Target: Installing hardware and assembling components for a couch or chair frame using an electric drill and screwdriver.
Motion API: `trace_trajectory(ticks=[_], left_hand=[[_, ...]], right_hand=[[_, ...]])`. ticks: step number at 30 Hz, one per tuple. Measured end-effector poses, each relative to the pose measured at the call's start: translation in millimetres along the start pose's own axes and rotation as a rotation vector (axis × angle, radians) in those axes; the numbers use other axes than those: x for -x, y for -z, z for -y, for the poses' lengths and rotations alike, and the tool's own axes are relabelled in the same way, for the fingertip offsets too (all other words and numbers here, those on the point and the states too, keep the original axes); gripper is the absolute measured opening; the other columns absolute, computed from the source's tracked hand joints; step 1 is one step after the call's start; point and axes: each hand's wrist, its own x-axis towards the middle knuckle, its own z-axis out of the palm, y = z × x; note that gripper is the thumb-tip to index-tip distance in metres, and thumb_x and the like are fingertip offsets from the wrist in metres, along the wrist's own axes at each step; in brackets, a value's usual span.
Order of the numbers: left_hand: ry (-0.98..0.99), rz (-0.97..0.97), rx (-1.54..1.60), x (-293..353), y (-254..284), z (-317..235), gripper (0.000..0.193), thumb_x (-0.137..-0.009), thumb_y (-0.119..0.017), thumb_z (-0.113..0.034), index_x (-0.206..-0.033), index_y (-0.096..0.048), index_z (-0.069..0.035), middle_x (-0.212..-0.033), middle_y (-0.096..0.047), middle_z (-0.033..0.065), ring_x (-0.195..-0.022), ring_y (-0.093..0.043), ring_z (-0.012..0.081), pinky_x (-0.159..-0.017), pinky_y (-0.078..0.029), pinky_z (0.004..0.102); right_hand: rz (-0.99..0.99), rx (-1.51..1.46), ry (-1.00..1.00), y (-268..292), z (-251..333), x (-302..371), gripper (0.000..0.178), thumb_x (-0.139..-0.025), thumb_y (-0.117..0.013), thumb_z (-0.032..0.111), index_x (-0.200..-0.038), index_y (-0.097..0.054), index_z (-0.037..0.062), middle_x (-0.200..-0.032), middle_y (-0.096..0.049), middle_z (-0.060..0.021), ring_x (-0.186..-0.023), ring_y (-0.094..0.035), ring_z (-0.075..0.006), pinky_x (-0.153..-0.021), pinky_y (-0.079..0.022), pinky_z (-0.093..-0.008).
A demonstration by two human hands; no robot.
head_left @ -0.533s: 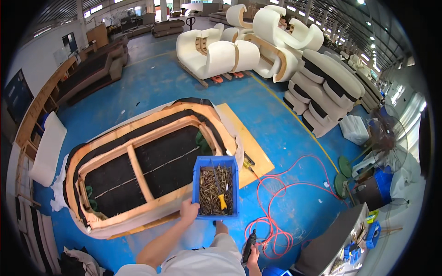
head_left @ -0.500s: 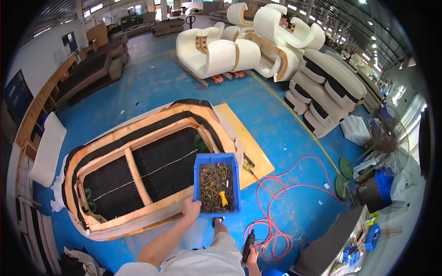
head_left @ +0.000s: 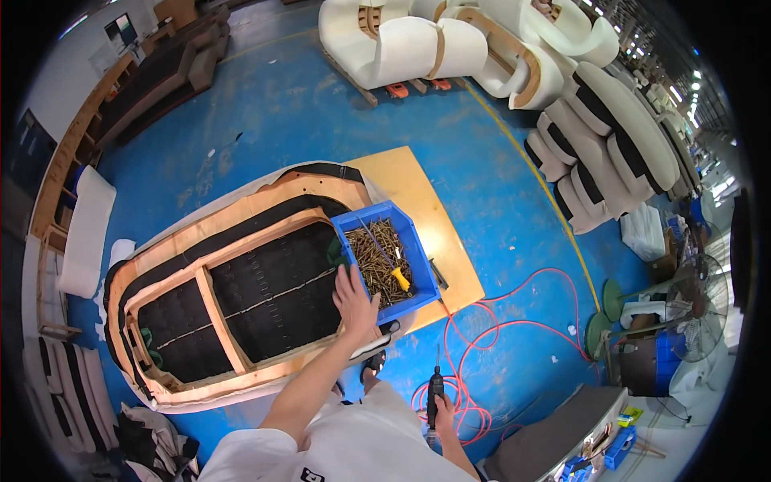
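Observation:
A blue plastic bin (head_left: 414, 293) full of brass-coloured screws (head_left: 373, 253) rests tilted at the right end of a padded wooden sofa frame (head_left: 213, 291). On the screws lies a screwdriver with a yellow handle (head_left: 400, 279). My left hand (head_left: 356, 304) is spread at the bin's near left side, its fingers apart and not wrapped round the rim; whether it touches the wall is hard to see. Low on the right, my right hand (head_left: 444, 415) grips a black power screwdriver (head_left: 436, 387), its long bit pointing away from me.
Under the frame's right end lies a yellow board (head_left: 446, 257) with a dark tool on it. A red air hose (head_left: 514, 324) coils over the blue floor. A standing fan (head_left: 695, 309) and a grey-topped bench (head_left: 554, 438) are at right; white foam sofa shells (head_left: 401, 52) stand far off.
The bin has gone farther away and come down onto the frame's right end. My left hand has let go of its corner and spread out. The power screwdriver has come up.

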Motion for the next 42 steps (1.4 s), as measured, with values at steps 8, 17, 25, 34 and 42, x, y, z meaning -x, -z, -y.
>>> trace_trajectory(ticks=[8, 17, 25, 34, 42], left_hand=[[-0.356, 0.614, -0.446, -74, -61, -44, 0.027, -0.096, -0.062, -0.027, -0.114, -0.071, -0.009, -0.092, -0.077, 0.0127, -0.093, -0.076, 0.0334, -0.082, -0.058, 0.0476], [-0.022, 0.446, -0.002, -88, -49, -40, 0.03, -0.091, -0.073, -0.032, -0.112, -0.077, -0.01, -0.094, -0.078, 0.0176, -0.089, -0.076, 0.034, -0.079, -0.06, 0.0467], [0.156, 0.311, 1.081, -14, 161, 52, 0.022, -0.1, -0.069, -0.009, -0.121, -0.071, -0.001, -0.094, -0.072, 0.0018, -0.082, -0.064, 0.0049, -0.075, -0.054, 0.0235], [0.432, 0.113, 1.039, 112, 233, 283, 0.026, -0.097, -0.073, -0.004, -0.122, -0.072, 0.001, -0.102, -0.075, 0.0046, -0.092, -0.071, 0.0088, -0.083, -0.057, 0.0241], [0.132, 0.082, 0.539, 84, 264, 367, 0.029, -0.101, -0.065, -0.031, -0.123, -0.069, -0.013, -0.101, -0.076, 0.0129, -0.091, -0.073, 0.034, -0.077, -0.058, 0.0424]], right_hand=[[0.035, -0.091, -0.011, -17, 27, -8, 0.027, -0.099, -0.062, 0.023, -0.115, -0.065, 0.0011, -0.083, -0.063, -0.0014, -0.068, -0.056, -0.0102, -0.06, -0.045, -0.0279], [0.133, -0.073, 0.064, -22, 28, 12, 0.035, -0.095, -0.064, 0.021, -0.12, -0.063, -0.0022, -0.093, -0.066, -0.0051, -0.079, -0.059, -0.012, -0.069, -0.048, -0.0277], [0.686, 0.356, 0.07, -105, 66, -16, 0.045, -0.095, -0.063, 0.016, -0.135, -0.058, -0.003, -0.098, -0.071, -0.0085, -0.079, -0.069, -0.0197, -0.072, -0.054, -0.0302], [0.586, 1.733, 0.76, -401, 28, -85, 0.068, -0.097, -0.066, 0.048, -0.143, -0.046, 0.0004, -0.1, -0.072, -0.0288, -0.092, -0.072, -0.045, -0.082, -0.057, -0.0542], [0.805, 0.878, 0.455, -479, -7, 16, 0.051, -0.098, -0.067, 0.022, -0.142, -0.051, 0.0014, -0.103, -0.071, -0.0136, -0.094, -0.069, -0.0255, -0.081, -0.056, -0.0368]])
